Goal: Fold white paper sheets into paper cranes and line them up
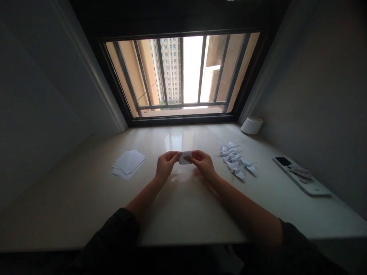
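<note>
A small folded piece of white paper is held up between my two hands, above the middle of the pale sill. My left hand pinches its left edge between thumb and fingers. On the other side, my right hand grips the right edge, its thumb lying across the front. Left of my hands lies a loose stack of white paper sheets. To the right, several folded white paper cranes sit in a cluster. How the held paper is creased is too small to tell.
A smartphone with a ring-like grip on its back lies at the right, by the wall. A white cylindrical object stands in the back right corner. Behind the sill is a dark-framed window with bars outside.
</note>
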`<act>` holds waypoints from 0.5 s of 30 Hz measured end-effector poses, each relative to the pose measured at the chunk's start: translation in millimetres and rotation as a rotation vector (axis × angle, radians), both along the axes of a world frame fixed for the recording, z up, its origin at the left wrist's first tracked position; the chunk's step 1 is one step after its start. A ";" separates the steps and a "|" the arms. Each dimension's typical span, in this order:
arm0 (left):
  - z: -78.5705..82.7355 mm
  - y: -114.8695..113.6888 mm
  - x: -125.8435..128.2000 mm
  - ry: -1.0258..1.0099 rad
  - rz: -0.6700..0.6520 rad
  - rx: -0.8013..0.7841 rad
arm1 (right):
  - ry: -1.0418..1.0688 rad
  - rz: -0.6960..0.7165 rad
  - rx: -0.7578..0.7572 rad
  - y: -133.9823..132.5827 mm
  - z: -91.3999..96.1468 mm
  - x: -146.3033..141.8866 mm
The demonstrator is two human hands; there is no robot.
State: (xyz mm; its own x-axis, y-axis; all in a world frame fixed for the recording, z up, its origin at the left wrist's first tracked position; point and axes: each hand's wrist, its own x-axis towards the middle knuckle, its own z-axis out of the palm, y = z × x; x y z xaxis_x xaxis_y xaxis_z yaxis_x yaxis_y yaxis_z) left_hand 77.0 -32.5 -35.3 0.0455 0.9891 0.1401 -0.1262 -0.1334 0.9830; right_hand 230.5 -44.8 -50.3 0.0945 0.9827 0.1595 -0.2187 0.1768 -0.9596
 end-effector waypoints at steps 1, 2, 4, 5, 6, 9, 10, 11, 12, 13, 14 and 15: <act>-0.1 -0.4 0.6 -0.012 -0.018 -0.007 | 0.037 -0.013 -0.007 0.5 0.1 0.3; -0.4 -0.8 1.1 -0.019 -0.046 -0.011 | 0.066 -0.030 -0.013 1.1 0.3 0.9; -1.2 -1.6 1.4 -0.010 -0.114 -0.013 | 0.095 -0.064 -0.022 2.2 0.6 2.9; -1.6 -2.1 1.3 0.006 -0.142 -0.016 | 0.099 -0.076 -0.022 2.7 0.8 3.9; -2.0 -2.5 1.1 0.025 -0.163 -0.017 | 0.097 -0.085 -0.019 2.9 1.1 4.7; -2.2 -3.7 0.7 0.057 -0.187 -0.019 | 0.070 -0.099 -0.002 2.4 2.4 5.4; -2.0 -4.1 0.7 0.060 -0.184 -0.020 | 0.057 -0.104 0.001 2.0 3.0 5.1; -1.7 -4.4 0.9 0.061 -0.175 -0.024 | 0.046 -0.108 0.001 1.4 3.6 4.8; -1.5 -4.7 1.1 0.061 -0.162 -0.032 | 0.037 -0.111 0.002 0.9 4.2 4.5; -1.5 -4.9 1.3 0.060 -0.149 -0.042 | 0.031 -0.111 0.005 0.4 4.8 4.2; -1.5 -5.1 1.5 0.059 -0.141 -0.052 | 0.024 -0.111 0.010 -0.2 5.4 4.0; -1.8 -5.2 1.7 0.057 -0.138 -0.064 | 0.015 -0.113 0.017 -0.6 5.9 3.8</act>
